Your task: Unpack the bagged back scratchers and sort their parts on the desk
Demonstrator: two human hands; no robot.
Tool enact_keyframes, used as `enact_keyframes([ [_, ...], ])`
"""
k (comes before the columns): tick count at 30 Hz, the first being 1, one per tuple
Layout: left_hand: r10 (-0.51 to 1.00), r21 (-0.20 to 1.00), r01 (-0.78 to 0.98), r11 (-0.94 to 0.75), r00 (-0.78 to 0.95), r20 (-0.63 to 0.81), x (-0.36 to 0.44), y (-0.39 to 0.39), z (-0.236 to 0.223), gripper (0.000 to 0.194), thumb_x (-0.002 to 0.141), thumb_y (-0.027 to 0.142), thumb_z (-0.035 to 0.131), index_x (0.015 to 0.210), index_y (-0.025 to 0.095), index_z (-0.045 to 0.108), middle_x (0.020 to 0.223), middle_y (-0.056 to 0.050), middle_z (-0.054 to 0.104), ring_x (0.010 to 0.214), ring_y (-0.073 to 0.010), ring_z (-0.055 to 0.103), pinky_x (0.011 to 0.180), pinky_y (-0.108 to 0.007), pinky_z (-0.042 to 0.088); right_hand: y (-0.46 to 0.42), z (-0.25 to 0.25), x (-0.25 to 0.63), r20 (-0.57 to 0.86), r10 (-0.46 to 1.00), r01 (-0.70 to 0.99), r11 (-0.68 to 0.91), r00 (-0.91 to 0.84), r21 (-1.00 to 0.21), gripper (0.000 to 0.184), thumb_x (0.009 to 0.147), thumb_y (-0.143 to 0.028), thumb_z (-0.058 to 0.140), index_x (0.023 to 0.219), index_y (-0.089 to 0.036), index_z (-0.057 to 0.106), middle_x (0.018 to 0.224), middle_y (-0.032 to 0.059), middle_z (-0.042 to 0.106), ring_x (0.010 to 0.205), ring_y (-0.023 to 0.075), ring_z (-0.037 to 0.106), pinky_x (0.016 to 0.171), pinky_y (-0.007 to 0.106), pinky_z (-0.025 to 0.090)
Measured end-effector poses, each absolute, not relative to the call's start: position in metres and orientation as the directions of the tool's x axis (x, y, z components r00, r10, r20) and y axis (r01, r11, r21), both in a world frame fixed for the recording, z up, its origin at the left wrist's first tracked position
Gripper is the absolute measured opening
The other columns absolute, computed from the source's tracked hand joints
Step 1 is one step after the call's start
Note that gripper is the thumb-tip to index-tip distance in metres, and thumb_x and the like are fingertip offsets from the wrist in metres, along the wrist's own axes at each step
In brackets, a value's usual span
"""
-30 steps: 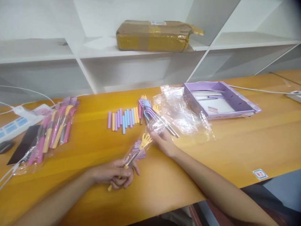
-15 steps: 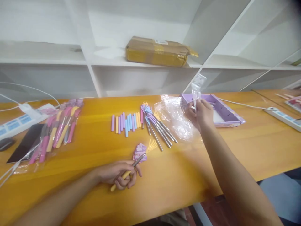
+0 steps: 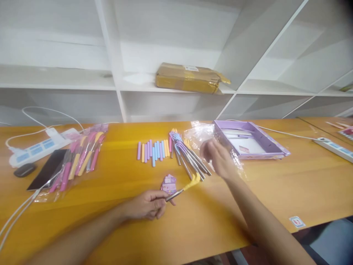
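Observation:
My left hand [image 3: 154, 205] is closed on a back scratcher [image 3: 174, 195] with a metal rod and a yellow hand-shaped head. Its head points up to the right, and its yellow handle is hidden by the hand. Just beyond lie small purple cards [image 3: 168, 184]. Motion smears my right hand [image 3: 219, 156], which is over the near edge of the clear plastic sleeves [image 3: 197, 130]; its fingers look bent, and nothing shows clearly in them. Between the hands, several back scratcher rods [image 3: 190, 158] with coloured heads lie in a pile. Left of them stands a row of coloured handles [image 3: 153, 154].
At the right is a purple box [image 3: 271, 154] holding flat items. Bagged pink and yellow back scratchers [image 3: 82, 154] lie at the left by a power strip [image 3: 35, 150], a black mouse [image 3: 24, 170] and white cables. A taped carton [image 3: 190, 79] sits on the shelf.
My right hand pulled the clear sleeve off the back scratcher, carried it to the box side and has come back leftward without it showing. The scratcher's head has turned in my left hand.

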State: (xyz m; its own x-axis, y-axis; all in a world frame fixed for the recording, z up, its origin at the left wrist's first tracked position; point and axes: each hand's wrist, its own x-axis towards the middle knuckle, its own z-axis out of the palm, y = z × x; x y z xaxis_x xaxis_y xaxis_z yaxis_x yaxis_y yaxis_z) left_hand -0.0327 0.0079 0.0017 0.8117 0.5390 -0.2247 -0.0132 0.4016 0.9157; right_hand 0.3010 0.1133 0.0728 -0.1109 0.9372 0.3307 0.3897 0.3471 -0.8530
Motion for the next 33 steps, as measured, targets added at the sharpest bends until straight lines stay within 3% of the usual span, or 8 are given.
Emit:
enact_keyframes([
  [2,0.738,0.983,-0.023,0.182,0.664,-0.122,-0.028,0.003,0.002,0.054,0.107,0.067,0.05,0.121,0.018,0.066,0.073,0.004,0.054,0.055,-0.0089,0.038,0.056,-0.024,0.033,0.084,0.061,0.271,0.199,0.932,0.173,0.259,-0.302,-0.95,0.06,0.11,-0.067,0.029,0.082,-0.023,0.059,0.062,-0.0013,0.053,0.047,0.0135,0.04,0.047,0.028,0.031],
  [5,0.845,0.962,0.21,-0.176,0.534,0.038,-0.026,-0.002,0.004,0.039,0.114,0.05,0.042,0.117,0.02,0.066,0.078,0.002,0.058,0.066,-0.013,0.05,0.065,-0.026,0.038,0.055,0.045,0.235,0.254,0.792,-0.016,0.295,-0.556,-0.955,0.042,0.105,-0.059,0.045,0.083,-0.024,0.052,0.068,-0.0019,0.053,0.055,0.0142,0.043,0.052,0.028,0.037],
  [7,0.81,0.79,0.389,-0.474,0.544,0.218,-0.025,-0.004,0.005,0.024,0.112,0.036,0.049,0.103,0.02,0.065,0.077,0.001,0.061,0.067,-0.0147,0.052,0.063,-0.028,0.036,0.042,0.038,0.219,0.286,0.627,0.033,0.446,-0.724,-0.895,0.025,0.098,-0.041,0.059,0.082,-0.024,0.05,0.074,-0.0008,0.056,0.064,0.0147,0.048,0.06,0.028,0.04],
  [10,0.638,0.379,0.514,-0.77,0.61,0.469,-0.022,-0.008,0.002,0.025,0.105,0.027,0.056,0.08,0.021,0.056,0.069,0.0,0.059,0.06,-0.0167,0.049,0.055,-0.032,0.028,0.028,0.028,0.208,0.233,0.474,0.16,0.651,-0.849,-0.742,0.026,0.093,-0.029,0.063,0.074,-0.024,0.046,0.07,-0.0031,0.053,0.061,0.0127,0.043,0.058,0.027,0.033],
  [13,0.591,0.139,0.616,-0.775,0.631,0.502,-0.018,-0.012,-0.005,0.03,0.103,0.027,0.058,0.074,0.022,0.053,0.066,-0.001,0.058,0.057,-0.0187,0.049,0.051,-0.035,0.026,0.017,0.018,0.203,0.269,0.5,0.234,0.73,-0.823,-0.642,0.026,0.101,-0.035,0.058,0.079,-0.023,0.052,0.072,-0.0018,0.057,0.06,0.0132,0.045,0.056,0.028,0.033],
  [19,0.617,0.035,0.673,-0.738,0.654,0.438,-0.022,-0.007,-0.015,0.026,0.087,0.009,0.062,0.067,0.022,0.052,0.055,0.001,0.055,0.047,-0.0183,0.05,0.045,-0.033,0.025,0.003,0.018,0.191,0.325,0.505,0.209,0.741,-0.799,-0.639,0.029,0.105,-0.021,0.04,0.077,-0.024,0.045,0.071,-0.0007,0.055,0.062,0.0157,0.047,0.06,0.033,0.036],
  [24,0.524,-0.144,0.649,-0.747,0.708,0.474,-0.032,0.011,-0.004,0.028,0.094,0.007,0.058,0.07,0.021,0.056,0.054,0.001,0.054,0.044,-0.0181,0.05,0.042,-0.033,0.022,0.007,0.018,0.19,0.343,0.548,0.233,0.728,-0.763,-0.645,0.033,0.106,-0.024,0.041,0.073,-0.024,0.041,0.065,-0.0007,0.05,0.059,0.0159,0.043,0.059,0.034,0.033],
  [33,0.304,-0.349,0.564,-0.748,0.759,0.575,-0.04,0.034,0.026,0.039,0.1,0.004,0.059,0.065,0.021,0.051,0.051,0.005,0.047,0.045,-0.0139,0.045,0.045,-0.035,0.023,0.012,0.009,0.191,0.46,0.445,0.327,0.891,-0.768,-0.316,0.034,0.104,-0.023,0.046,0.071,-0.022,0.054,0.062,-0.0003,0.055,0.053,0.0155,0.042,0.054,0.034,0.029],
])
